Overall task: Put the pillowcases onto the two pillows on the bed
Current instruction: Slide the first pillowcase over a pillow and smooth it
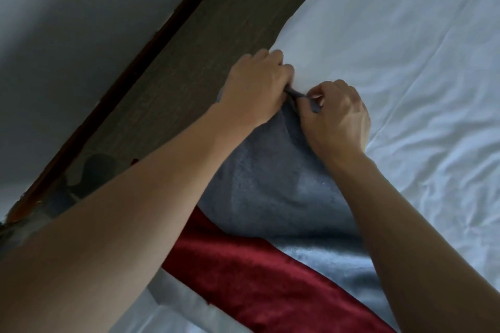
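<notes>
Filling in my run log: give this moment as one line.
step: pulling grey pillowcase over white pillow | left hand: grips case edge | right hand: grips case edge | red cloth: beside

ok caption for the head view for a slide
Both hands, left and right, pinch the grey-blue pillowcase edge beside a white pillow.

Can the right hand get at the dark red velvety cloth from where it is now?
Probably yes, once it lets go. The right hand is pinching the edge of the blue-grey fleecy pillowcase, as is the left hand. The dark red velvety cloth lies uncovered nearer the person, between the forearms.
</notes>
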